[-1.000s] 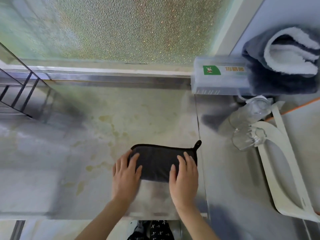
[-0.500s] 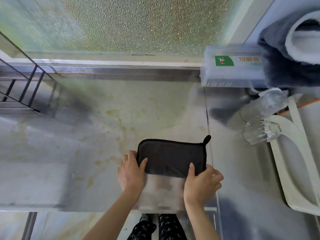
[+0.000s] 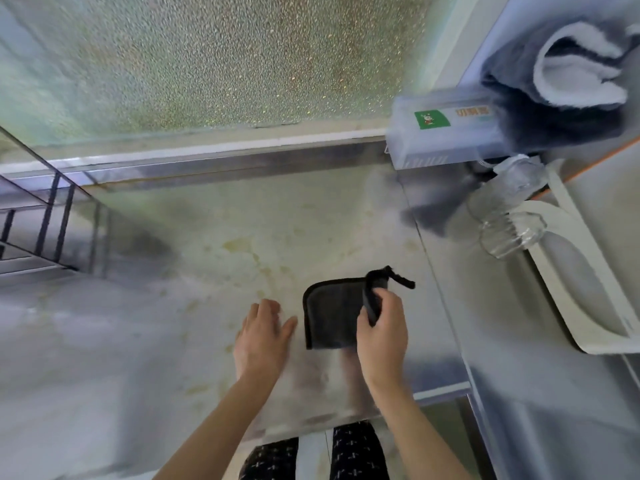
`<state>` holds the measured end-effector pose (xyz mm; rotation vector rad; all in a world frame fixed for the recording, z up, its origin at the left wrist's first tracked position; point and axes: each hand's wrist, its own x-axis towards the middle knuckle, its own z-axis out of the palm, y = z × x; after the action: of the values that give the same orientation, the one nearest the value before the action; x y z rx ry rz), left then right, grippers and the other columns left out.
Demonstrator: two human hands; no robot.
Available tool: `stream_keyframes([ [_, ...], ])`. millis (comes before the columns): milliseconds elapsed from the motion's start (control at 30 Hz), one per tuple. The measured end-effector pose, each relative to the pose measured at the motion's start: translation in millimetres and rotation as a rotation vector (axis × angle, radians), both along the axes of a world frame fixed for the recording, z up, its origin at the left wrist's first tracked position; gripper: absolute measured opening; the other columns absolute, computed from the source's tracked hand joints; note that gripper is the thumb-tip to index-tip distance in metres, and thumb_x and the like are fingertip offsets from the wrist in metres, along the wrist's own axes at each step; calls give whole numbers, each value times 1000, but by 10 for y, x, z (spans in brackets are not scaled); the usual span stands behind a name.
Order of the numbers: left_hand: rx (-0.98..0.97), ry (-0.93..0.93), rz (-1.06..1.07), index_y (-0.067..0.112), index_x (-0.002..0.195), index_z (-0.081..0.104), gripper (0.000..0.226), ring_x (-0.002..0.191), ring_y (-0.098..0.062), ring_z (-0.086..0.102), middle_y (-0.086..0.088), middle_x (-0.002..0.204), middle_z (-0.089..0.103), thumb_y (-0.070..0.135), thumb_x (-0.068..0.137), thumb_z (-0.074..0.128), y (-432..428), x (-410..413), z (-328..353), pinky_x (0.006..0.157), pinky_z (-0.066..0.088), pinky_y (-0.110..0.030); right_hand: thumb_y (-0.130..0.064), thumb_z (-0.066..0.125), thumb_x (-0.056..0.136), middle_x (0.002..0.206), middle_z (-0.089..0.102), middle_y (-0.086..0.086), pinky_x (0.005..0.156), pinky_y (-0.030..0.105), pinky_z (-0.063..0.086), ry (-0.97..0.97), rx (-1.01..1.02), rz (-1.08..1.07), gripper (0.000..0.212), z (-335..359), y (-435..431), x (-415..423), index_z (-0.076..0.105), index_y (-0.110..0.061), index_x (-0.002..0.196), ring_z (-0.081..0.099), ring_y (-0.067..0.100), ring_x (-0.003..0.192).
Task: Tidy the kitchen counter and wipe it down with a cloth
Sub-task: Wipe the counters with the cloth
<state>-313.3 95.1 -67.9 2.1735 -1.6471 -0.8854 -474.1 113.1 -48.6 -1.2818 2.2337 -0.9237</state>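
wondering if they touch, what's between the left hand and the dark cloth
Only a narrow strip of bare counter, seen in the head view; the left hand lies just clear of the cloth.

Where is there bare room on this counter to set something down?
Bare counter lies between black rack and left hand, and from the dark cloth to the window ledge. Crowded right: glass jars, white tray, clear box.

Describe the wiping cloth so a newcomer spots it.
Below the frosted window, near the front edge of the counter, the right hand pinches the cloth. It is thin and dark with a corner loop, unlike the fluffy towel top right.
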Motion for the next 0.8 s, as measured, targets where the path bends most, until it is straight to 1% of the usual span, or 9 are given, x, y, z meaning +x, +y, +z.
stream_keyframes([
  [67,-58,-43,-40,17,105,54,25,97,-25,55,-1,104,52,33,87,59,13,231,-5,83,44,-37,-15,67,83,95,63,2,71,28,52,183,39,210,28,-62,146,270,59,-11,109,61,20,85],
  [167,-110,-125,-148,15,112,57,27,107,-28,50,-6,117,51,28,88,59,55,490,-54,90,36,-39,-47,48,89,97,63,-2,71,34,53,292,111,381,38,-134,331,533,64,-18,107,59,19,87],
  [267,-204,-165,-302,18,121,55,36,123,-29,43,-7,134,49,33,89,52,107,593,-182,100,33,-45,-44,38,93,125,60,3,89,45,50,363,104,330,42,-211,275,531,64,-21,116,56,28,111],
  [333,-182,-200,-441,25,137,40,47,141,-20,18,-1,152,30,42,93,38,118,555,-285,113,14,-43,-50,31,94,146,42,7,104,53,34,448,201,374,49,-319,124,496,51,-26,133,37,35,134],
  [400,-162,-234,-524,29,145,24,53,143,-13,-2,4,156,13,48,95,29,90,452,-384,114,-4,-37,-56,27,93,152,32,7,105,60,27,518,281,471,55,-467,-17,454,39,-31,140,27,40,138],
  [467,-134,-292,-589,27,145,24,56,142,-17,5,1,154,19,51,95,22,78,343,-460,111,2,-40,-59,29,91,152,32,5,102,64,28,599,331,513,57,-615,-114,303,34,-35,142,27,42,138],
  [567,-144,-353,-605,25,145,26,58,141,-23,14,-2,153,25,51,93,24,104,291,-564,108,13,-46,-58,28,89,152,32,7,102,66,25,658,357,359,58,-694,-329,-192,33,-34,143,27,42,137],
  [700,-179,-416,-602,25,145,27,60,140,-23,14,-2,153,23,51,91,29,113,295,-594,108,13,-45,-56,23,94,159,11,4,111,64,9,573,439,176,58,-662,-663,-620,16,-35,148,5,38,144],
  [800,-155,-431,-608,25,145,27,60,141,-23,14,-1,153,22,52,92,25,99,285,-575,109,11,-45,-54,27,94,158,13,5,111,63,11,566,361,231,58,-671,-489,-268,18,-34,148,7,38,144],
])
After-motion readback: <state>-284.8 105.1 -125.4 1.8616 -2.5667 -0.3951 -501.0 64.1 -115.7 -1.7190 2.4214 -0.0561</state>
